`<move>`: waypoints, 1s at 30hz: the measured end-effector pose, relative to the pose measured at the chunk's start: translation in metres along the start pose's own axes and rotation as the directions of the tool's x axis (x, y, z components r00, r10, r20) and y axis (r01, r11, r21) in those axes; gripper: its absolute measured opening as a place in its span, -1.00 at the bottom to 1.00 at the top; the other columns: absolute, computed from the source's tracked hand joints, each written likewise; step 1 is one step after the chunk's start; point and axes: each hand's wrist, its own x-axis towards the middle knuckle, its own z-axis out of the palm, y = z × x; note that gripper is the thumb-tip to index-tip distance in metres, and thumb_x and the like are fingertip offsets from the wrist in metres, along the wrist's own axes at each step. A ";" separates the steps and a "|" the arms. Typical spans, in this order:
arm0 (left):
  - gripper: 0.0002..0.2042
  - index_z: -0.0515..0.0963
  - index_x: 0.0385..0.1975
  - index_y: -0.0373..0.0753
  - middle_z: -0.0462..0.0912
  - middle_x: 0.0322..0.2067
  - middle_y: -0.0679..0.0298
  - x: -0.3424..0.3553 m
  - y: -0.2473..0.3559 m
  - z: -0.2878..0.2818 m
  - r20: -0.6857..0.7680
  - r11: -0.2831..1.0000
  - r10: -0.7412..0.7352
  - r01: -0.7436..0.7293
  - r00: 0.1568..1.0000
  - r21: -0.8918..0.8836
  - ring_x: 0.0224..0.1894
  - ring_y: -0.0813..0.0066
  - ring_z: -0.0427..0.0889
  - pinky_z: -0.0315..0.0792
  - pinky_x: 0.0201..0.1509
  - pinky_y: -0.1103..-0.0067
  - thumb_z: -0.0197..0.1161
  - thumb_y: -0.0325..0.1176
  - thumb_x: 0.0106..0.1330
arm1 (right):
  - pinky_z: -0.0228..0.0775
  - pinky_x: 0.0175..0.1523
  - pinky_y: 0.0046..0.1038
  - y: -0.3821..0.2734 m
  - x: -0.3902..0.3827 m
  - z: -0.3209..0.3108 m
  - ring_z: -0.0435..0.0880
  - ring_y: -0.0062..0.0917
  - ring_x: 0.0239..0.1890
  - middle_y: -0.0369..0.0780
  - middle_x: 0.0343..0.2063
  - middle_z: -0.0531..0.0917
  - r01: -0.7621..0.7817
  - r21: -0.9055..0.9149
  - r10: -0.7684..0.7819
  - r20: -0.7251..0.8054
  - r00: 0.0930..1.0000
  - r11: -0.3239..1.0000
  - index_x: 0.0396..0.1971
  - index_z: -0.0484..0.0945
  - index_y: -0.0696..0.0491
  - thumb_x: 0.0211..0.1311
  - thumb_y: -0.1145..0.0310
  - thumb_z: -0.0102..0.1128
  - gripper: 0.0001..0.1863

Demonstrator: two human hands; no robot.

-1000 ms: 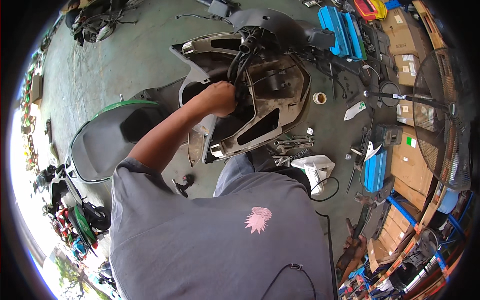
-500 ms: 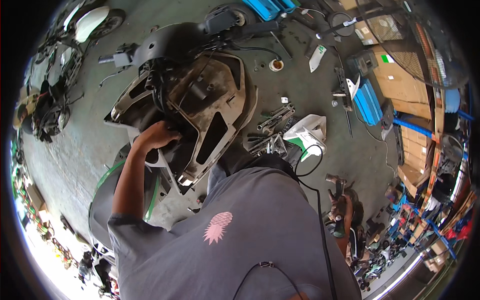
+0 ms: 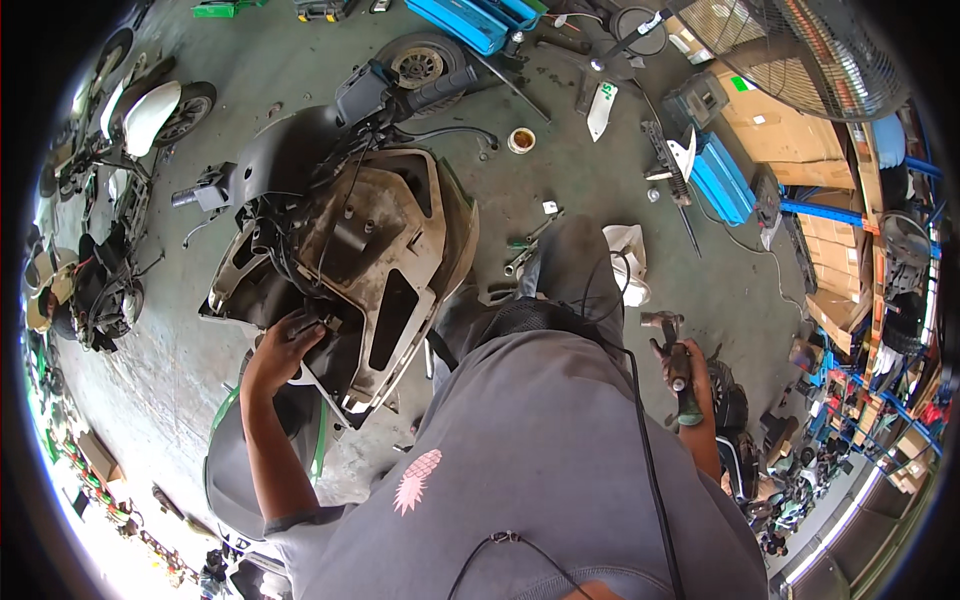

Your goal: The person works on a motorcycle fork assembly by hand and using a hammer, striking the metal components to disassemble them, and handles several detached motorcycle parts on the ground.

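My left hand (image 3: 280, 352) is closed at the lower inner edge of a stripped scooter front. Its fingertips pinch a small dark piece (image 3: 331, 323), too small to name. Just beyond are dark cables (image 3: 290, 262), the dusty inner panel (image 3: 385, 235) and the black handlebar cover (image 3: 290, 150). Out to my right, low beside my body, my right hand (image 3: 692, 362) is wrapped round a hammer (image 3: 661, 320). A dark handle with a green end (image 3: 688, 408) shows below these fingers; whether it belongs to the hammer I cannot tell.
A cup of brown liquid (image 3: 521, 140), wrenches (image 3: 520, 258) and a white panel (image 3: 628, 265) lie on the floor. Blue toolboxes (image 3: 722, 180), a caged fan (image 3: 790, 60) and loaded shelves stand right. Other motorbikes (image 3: 165, 118) stand left. A black cable (image 3: 640, 420) hangs across my shirt.
My left hand has drawn back from inside the scooter front, bringing the small dark piece into sight. My right hand, still gripping the hammer, has come up into fuller view. The view has shifted.
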 end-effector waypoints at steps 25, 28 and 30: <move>-0.69 0.56 -0.15 -0.40 0.58 -0.07 0.11 0.042 0.408 0.320 -0.074 0.155 -0.560 0.017 0.825 -0.988 -0.01 0.34 0.54 0.35 0.11 0.50 0.27 -0.31 0.20 | 0.35 -0.55 -0.45 -0.436 0.351 0.441 0.51 -0.53 -0.68 -0.20 -0.65 0.59 0.305 -0.582 0.222 0.211 0.952 -0.754 -0.52 0.60 0.19 -0.04 0.34 0.26 -0.80; -0.69 0.56 -0.16 -0.40 0.62 -0.14 0.11 0.052 0.437 0.365 -0.031 0.082 -0.710 0.039 0.703 -0.996 -0.07 0.39 0.57 0.39 0.05 0.52 0.27 -0.29 0.21 | 0.47 -0.33 -0.39 -0.440 0.350 0.463 0.64 -0.36 -0.46 -0.05 -0.45 0.65 0.298 -0.130 0.257 0.263 0.930 -0.946 -0.35 0.56 0.28 -0.19 0.28 0.35 -0.59; -0.74 0.59 -0.21 -0.32 0.66 -0.26 0.10 0.060 0.462 0.404 -0.030 0.044 -0.805 0.009 0.592 -0.999 -0.18 0.30 0.64 0.44 -0.07 0.50 0.26 -0.31 0.17 | 0.49 -0.20 -0.35 -0.441 0.358 0.470 0.67 -0.26 -0.32 0.02 -0.35 0.65 0.276 0.091 0.290 0.353 0.890 -0.957 -0.25 0.52 0.32 -0.27 0.25 0.38 -0.45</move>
